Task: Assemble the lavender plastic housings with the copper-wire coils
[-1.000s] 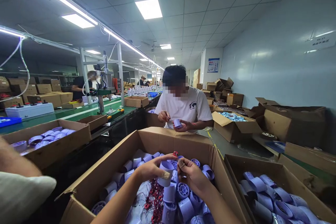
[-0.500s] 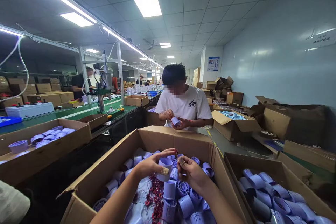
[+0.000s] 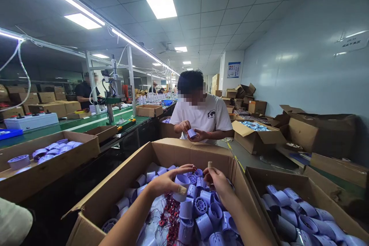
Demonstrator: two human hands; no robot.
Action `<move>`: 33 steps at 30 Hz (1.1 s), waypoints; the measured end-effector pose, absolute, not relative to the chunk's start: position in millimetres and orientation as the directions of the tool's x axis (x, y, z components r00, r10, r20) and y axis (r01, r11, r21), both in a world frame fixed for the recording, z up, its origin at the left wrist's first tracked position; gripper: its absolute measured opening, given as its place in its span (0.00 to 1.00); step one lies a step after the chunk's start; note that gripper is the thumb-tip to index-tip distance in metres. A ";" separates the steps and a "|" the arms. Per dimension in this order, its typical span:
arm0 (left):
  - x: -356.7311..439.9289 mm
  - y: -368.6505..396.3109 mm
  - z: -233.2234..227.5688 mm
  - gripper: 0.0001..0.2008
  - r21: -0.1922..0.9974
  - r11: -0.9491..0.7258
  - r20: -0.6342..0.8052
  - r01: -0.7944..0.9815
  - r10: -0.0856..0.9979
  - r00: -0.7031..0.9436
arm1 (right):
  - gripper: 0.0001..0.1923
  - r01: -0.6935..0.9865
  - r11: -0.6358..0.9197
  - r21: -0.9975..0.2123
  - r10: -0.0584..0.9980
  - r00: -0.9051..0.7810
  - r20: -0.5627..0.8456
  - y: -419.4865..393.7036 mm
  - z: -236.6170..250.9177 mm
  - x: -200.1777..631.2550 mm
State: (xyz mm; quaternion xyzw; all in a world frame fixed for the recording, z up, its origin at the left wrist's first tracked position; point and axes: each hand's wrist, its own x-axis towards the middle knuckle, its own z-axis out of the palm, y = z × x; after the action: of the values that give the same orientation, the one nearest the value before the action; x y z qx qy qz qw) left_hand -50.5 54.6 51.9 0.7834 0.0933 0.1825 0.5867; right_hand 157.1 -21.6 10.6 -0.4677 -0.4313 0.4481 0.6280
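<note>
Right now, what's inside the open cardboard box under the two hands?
Lavender plastic cylinders, some with spoked ends, and tangled red wired parts on a whitish layer. Whatever lies beneath is covered; the left hand, holding one cylinder, and right hand block more.

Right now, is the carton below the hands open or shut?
Open: no flaps cover the carton, and purple cups and red parts show inside.
</note>
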 end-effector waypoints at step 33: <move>-36.7 44.6 51.8 0.24 0.730 -0.681 0.601 0.057 0.680 0.420 | 0.12 0.420 0.525 -0.740 0.737 0.211 0.642 -63.1 48.6 134.2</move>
State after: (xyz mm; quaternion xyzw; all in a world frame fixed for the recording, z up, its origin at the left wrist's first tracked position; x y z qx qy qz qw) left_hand -36.7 44.6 51.8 0.7786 0.2365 0.4839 0.3219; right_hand 134.2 -63.1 48.6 -0.4702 -0.6151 0.1278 0.6198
